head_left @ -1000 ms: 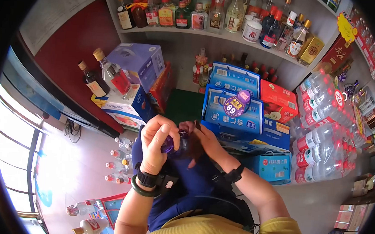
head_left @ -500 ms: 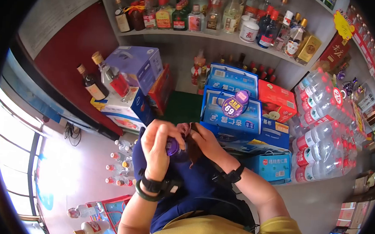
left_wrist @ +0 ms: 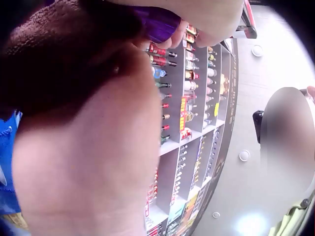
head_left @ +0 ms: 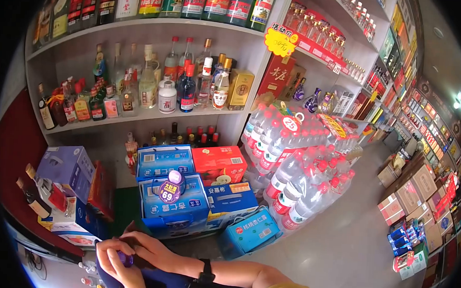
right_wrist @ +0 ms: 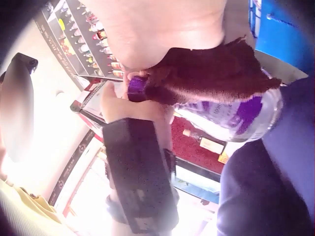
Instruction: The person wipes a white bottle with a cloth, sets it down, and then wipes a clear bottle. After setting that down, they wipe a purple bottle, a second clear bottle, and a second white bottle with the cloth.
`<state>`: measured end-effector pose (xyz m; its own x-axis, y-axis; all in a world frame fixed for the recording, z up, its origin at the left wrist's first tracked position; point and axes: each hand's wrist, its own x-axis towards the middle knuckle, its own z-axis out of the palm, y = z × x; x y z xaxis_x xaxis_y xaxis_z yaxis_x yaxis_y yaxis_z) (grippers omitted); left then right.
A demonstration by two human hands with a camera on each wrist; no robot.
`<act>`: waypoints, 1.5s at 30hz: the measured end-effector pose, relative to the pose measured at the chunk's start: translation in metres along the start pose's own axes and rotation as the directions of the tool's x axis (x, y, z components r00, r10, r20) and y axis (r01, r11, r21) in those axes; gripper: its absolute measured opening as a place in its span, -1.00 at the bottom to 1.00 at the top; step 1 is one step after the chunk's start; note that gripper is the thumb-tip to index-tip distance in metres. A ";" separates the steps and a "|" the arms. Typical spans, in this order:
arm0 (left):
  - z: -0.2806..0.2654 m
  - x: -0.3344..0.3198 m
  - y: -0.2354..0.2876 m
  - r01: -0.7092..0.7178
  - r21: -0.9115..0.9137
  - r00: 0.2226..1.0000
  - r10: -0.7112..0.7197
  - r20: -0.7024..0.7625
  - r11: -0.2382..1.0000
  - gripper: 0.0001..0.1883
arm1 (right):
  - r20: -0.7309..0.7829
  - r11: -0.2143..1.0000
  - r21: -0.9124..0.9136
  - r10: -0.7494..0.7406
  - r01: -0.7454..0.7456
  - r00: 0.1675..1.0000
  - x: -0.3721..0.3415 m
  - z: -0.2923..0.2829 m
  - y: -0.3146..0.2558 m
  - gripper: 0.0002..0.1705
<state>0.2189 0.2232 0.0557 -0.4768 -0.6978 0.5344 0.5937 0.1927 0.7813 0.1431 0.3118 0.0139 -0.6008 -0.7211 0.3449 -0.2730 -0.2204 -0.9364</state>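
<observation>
A clear bottle with a purple label and a purple cap leans over the person's lap. The left hand curls its fingers around the bottle's capped end. From the other side the right hand grips a dark brown cloth and holds it against the bottle, just beside the left hand. In the left wrist view the cloth and the purple cap show close up. The bottle's body is mostly hidden in the head view.
Blue drink boxes and a red box stand in front of shelves of bottles. Wrapped water bottles are stacked to the right. At left, two bottles stand on a carton; small bottles are on the floor.
The head view has swung to the right, so the hands now appear at the lower left. Both hands still hold the bottle and cloth close together.
</observation>
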 end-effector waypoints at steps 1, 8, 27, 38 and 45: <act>-0.004 0.002 0.000 -0.003 0.114 1.000 0.000 0.029 0.993 -0.90 | 0.043 0.987 -0.060 -0.149 0.151 0.988 0.004 -0.001 -0.001 -0.62; -0.010 0.022 -0.007 0.176 -0.139 0.971 -0.149 0.186 0.975 -0.70 | 0.134 0.899 0.392 0.152 -0.193 0.979 0.021 -0.024 0.095 -0.65; -0.004 -0.002 0.016 -0.003 0.388 0.996 0.037 -0.082 0.922 -0.75 | -0.036 0.992 -0.020 0.124 -0.125 0.992 0.026 0.006 0.039 -0.74; -0.010 -0.003 0.002 0.040 0.300 0.995 -0.010 -0.100 0.953 -0.82 | 0.092 0.986 0.137 -0.108 0.095 0.990 0.014 0.013 -0.016 -0.68; -0.017 0.009 -0.002 0.075 0.066 0.997 -0.076 0.014 0.995 -0.72 | 0.191 0.900 0.419 0.038 -0.116 0.981 0.031 0.003 0.052 -0.81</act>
<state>0.2250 0.2049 0.0534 -0.5300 -0.7005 0.4780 0.5122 0.1848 0.8388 0.1123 0.2760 -0.0241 -0.4562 -0.8412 0.2905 0.1390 -0.3898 -0.9104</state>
